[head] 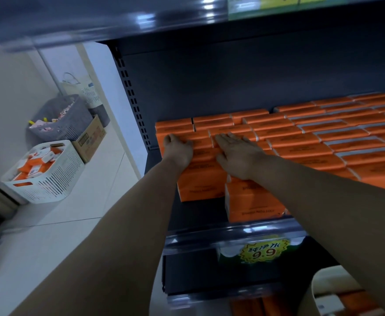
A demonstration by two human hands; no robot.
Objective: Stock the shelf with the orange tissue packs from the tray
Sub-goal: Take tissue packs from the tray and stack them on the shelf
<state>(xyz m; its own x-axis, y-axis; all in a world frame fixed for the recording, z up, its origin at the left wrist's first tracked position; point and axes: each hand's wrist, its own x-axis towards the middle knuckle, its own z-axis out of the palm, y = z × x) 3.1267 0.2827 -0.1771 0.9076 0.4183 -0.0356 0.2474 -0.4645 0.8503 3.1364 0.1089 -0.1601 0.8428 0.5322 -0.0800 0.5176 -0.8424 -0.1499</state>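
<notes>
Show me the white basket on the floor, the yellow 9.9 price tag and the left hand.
white basket (50,182): head view, on its slotted front wall.
yellow 9.9 price tag (264,250): head view, on its printed middle.
left hand (179,150): head view, on its back; fingers curl over an orange tissue pack (206,166).

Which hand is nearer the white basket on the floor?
Left. The left hand is on the packs' left end, toward the basket; the right hand lies on them further right.
</notes>
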